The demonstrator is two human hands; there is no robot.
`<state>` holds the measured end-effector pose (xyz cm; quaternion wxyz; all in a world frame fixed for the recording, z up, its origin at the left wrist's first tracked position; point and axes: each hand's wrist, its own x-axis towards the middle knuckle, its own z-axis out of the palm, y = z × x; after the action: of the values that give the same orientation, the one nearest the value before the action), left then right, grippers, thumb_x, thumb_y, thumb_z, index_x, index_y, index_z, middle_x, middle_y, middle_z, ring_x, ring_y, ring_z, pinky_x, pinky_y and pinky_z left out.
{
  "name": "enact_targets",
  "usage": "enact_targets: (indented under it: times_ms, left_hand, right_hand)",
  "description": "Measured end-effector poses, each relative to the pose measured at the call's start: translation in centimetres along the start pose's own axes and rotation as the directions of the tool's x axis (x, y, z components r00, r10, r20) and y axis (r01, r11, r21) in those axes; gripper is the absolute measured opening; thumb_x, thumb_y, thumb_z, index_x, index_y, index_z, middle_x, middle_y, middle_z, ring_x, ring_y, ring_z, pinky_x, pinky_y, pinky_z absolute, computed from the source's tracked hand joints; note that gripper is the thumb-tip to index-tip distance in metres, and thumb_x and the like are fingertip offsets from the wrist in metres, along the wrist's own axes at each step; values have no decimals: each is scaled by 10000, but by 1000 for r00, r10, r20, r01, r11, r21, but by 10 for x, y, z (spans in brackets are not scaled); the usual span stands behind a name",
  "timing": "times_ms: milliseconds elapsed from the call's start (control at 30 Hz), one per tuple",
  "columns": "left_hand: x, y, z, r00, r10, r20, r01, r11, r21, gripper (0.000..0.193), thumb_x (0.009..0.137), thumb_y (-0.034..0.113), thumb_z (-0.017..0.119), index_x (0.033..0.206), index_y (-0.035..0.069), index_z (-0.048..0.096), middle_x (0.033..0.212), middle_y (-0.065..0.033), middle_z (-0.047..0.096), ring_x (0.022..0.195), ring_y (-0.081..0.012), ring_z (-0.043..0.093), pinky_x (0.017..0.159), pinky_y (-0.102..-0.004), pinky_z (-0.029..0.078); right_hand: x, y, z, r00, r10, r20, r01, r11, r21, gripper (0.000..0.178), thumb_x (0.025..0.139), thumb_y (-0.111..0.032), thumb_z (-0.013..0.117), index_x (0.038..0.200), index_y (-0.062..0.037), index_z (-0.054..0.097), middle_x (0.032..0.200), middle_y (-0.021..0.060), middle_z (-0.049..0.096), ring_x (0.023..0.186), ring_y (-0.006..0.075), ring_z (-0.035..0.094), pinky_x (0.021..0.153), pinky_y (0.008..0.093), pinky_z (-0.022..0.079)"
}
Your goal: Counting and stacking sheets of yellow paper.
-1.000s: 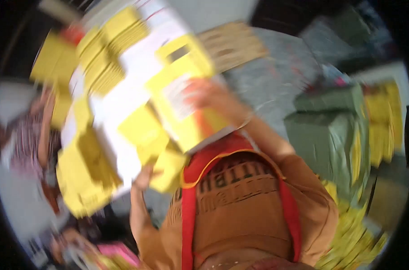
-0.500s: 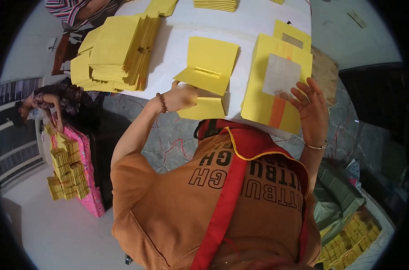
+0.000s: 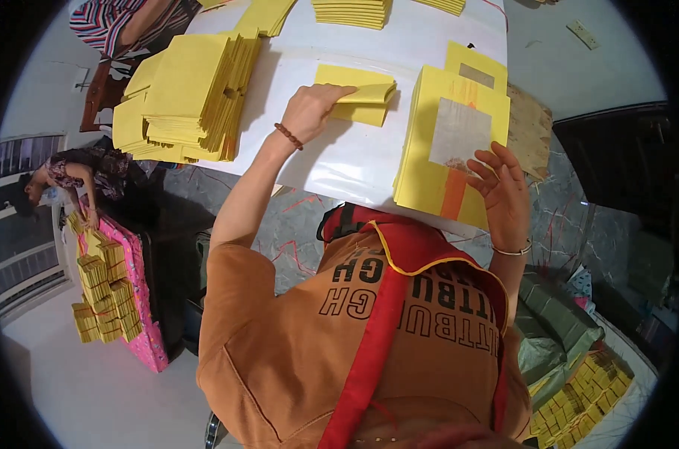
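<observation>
My left hand (image 3: 313,112) is closed over the raised flap of a folded yellow paper sheet (image 3: 366,114) on the white table. Its fingertips are partly hidden behind the flap, which is bent over the rest of the sheet. Over the near right edge of a flat yellow stack (image 3: 414,165), my right hand (image 3: 502,183) has its fingers apart and slightly curled, with nothing in them. The top sheet of that stack bears a pale grey rectangle (image 3: 461,133) and an orange strip (image 3: 453,193). Whether the right fingertips touch it I cannot tell.
A tall pile of folded yellow paper (image 3: 182,82) stands at the table's left. Further yellow stacks (image 3: 349,13) lie along the far side. Someone's striped sleeve (image 3: 104,22) is at the far left. Another person (image 3: 74,176) bends over yellow bundles (image 3: 104,292) on a pink-covered surface.
My left hand has moved away from me from the table's near edge, folding the yellow sheet's near part up and over. My right hand stays beside the stack, its fingers slightly more curled.
</observation>
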<state>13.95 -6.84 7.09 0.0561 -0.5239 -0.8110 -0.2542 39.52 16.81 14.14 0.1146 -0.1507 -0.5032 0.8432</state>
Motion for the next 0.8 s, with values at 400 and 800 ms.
enact_targets:
  times_ms: [400, 800]
  left_hand:
    - [-2, -22, 72, 990, 129, -63, -90, 901, 423, 406, 728, 141, 579, 1131, 190, 552, 1071, -61, 531, 1034, -226, 484, 847, -421, 358]
    - [-8, -40, 82, 963, -84, 258, -54, 872, 486, 607, 785, 233, 595, 1335, 325, 354, 1356, -69, 378, 1252, -271, 331, 958, -604, 245]
  right_hand:
    - [3, 8, 10, 999, 38, 4, -38, 999, -27, 369, 947, -184, 400, 1272, -10, 396, 1173, 132, 524, 1049, 224, 543, 867, 353, 456]
    - [8, 10, 7, 999, 53, 5, -53, 999, -11, 373, 948, -187, 400, 1274, -7, 394, 1175, 123, 526, 1051, 216, 543, 865, 343, 458]
